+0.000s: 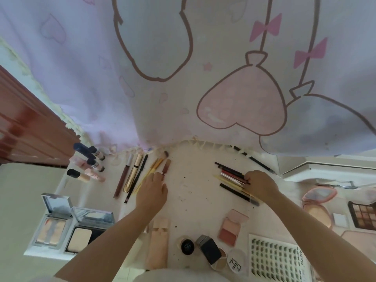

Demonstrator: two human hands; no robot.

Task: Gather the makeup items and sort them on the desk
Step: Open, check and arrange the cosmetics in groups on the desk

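Observation:
On the white desk [193,192], my left hand [151,192] rests palm down on the lower ends of several yellow-handled brushes [154,165], its fingers touching a brown tube [166,165]. My right hand [259,185] is closed over the ends of a bundle of black, red and yellow pencils [232,176]. To the left of the brushes lie a brown lip gloss [122,178], a gold tube [133,171] and a black pencil [136,178]. Several small bottles [89,163] lie at the far left.
Two open powder compacts [69,224] sit at the front left. A beige pouch [158,241], a black jar [187,246], a blush palette [232,226] and a lash sheet [274,259] line the front. An eyeshadow palette [362,216] and pink compact [319,196] are right. A printed curtain [203,68] hangs behind.

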